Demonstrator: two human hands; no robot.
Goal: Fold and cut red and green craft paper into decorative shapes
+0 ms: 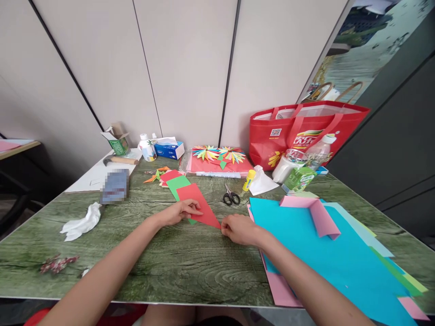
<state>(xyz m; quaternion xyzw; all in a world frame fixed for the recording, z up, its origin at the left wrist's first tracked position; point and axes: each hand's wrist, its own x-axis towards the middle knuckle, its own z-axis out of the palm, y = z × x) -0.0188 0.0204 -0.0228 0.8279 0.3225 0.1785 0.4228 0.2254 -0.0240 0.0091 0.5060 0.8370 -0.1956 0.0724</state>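
A red paper piece (200, 199), pointed at its right end, lies slanted over a green paper piece (177, 183) on the table. My left hand (178, 212) rests on its lower left edge, fingers partly bent, pressing it from above. At the pointed tip my right hand (238, 228) pinches the red paper between thumb and fingers. More red paper (170, 175) and small folded orange and green paper pieces (158, 174) sit just beyond. Black-handled scissors (231, 197) lie a little past my right hand, with a yellow glue stick (249, 180) beside them.
Large blue paper sheets (306, 244) with a folded pink strip (314, 210) cover the right side. Behind stand a red bag (306, 131), a tissue box (169, 150) and packaged paper flowers (220, 163). At left are a hammer (122, 160) and a crumpled tissue (82, 222).
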